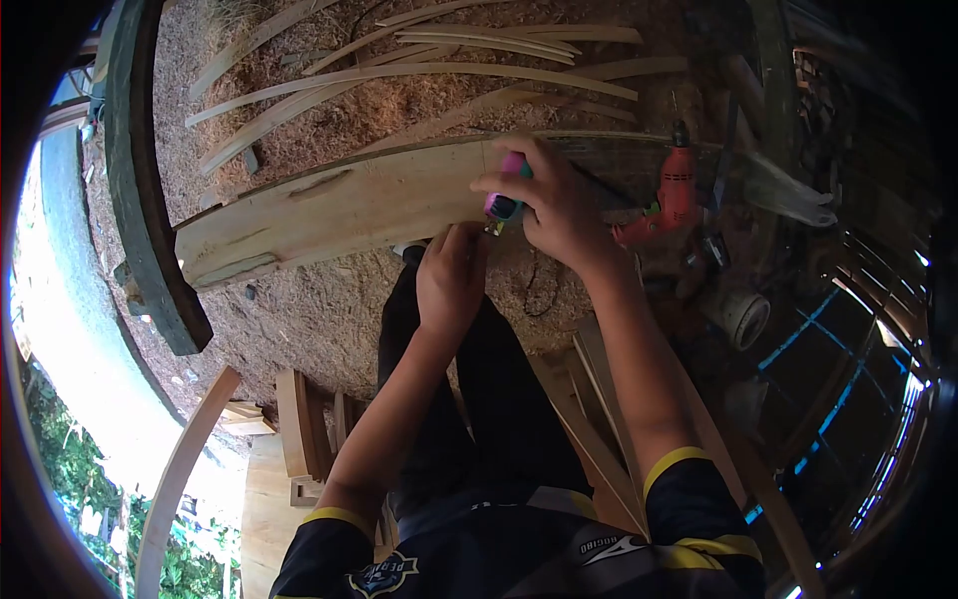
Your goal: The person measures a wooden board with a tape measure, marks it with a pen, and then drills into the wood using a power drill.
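Observation:
My right hand (569,215) is closed around a pink and teal tape measure (512,185), held above the front edge of a wide pale plank (349,200). A short bit of yellow blade shows at the tape measure's lower end. Right beside it, my left hand (451,275) is closed with its fingertips pinched at the blade's end; the exact grip is partly hidden by the fingers. The plank lies across in front of me, with darker rough patches toward its left end.
A red power drill (679,190) rests at the right end of the plank. Thin curved wood strips (419,72) lie on shavings beyond it. A dark beam (140,180) stands at left, a white round container (743,317) at right, and wood pieces (294,424) near my legs.

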A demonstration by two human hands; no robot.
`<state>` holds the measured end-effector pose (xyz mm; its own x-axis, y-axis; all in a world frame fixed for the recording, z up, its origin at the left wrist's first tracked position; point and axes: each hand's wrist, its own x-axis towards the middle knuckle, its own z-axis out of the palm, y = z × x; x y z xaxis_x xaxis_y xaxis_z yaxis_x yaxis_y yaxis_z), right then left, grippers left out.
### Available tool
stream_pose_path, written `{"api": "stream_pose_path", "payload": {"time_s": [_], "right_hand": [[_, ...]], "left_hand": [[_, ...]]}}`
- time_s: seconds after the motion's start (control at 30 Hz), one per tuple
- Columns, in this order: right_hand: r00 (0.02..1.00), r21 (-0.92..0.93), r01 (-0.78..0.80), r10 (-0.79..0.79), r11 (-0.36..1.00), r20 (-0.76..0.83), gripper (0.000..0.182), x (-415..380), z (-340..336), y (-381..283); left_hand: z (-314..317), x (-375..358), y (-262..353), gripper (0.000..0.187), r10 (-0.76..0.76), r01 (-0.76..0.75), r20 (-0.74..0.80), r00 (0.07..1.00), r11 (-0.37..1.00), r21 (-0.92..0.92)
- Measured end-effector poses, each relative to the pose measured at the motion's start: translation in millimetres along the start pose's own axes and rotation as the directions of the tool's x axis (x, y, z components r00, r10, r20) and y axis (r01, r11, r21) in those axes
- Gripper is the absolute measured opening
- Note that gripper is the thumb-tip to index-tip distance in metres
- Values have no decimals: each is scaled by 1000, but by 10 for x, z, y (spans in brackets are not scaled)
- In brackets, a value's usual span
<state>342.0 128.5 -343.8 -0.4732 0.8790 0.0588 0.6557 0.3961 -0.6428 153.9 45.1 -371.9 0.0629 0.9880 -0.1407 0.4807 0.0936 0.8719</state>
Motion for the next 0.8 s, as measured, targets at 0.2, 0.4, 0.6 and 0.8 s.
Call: {"api": "stream_pose_path", "payload": {"time_s": [0.2, 0.4, 0.6, 0.8], "right_hand": [[996, 12, -29, 28, 1000, 83, 53, -81, -74, -83], [997, 82, 24, -30, 996, 71, 50, -141, -36, 29], [993, 82, 66, -73, 994, 90, 49, -174, -46, 117], [983, -56, 152, -146, 987, 111, 50, -84, -164, 56]], "left_hand": [[58, -36, -96, 12, -30, 32, -33, 999, 998, 45], [298, -208, -84, 12, -127, 130, -102, 987, 991, 26], [639, -351, -201, 11, -195, 182, -282, 939, 981, -73], [759, -341, -154, 11, -192, 165, -364, 911, 981, -105]]}}
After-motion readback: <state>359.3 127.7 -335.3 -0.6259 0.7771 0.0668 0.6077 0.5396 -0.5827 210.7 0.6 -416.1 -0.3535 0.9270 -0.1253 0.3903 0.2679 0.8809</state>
